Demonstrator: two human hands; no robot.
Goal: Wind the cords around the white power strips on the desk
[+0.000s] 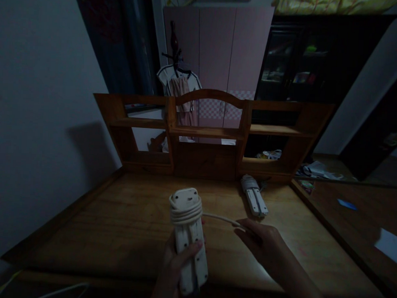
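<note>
A white power strip (189, 235) is held upright over the wooden desk (117, 224), its cord wound in several turns around its upper end. My left hand (174, 270) grips its lower half, thumb across the front. My right hand (257, 242) pinches the loose end of the white cord (220, 218), which runs taut from the windings to my fingers. A second white power strip (253, 196) lies flat on the desk near the back, to the right of my hands.
A wooden shelf unit (205, 132) with open compartments stands along the desk's back edge. Papers and clutter (315, 170) lie on a lower surface to the right. A pink wardrobe (218, 49) with hanging clothes and a dark cabinet (295, 61) stand behind.
</note>
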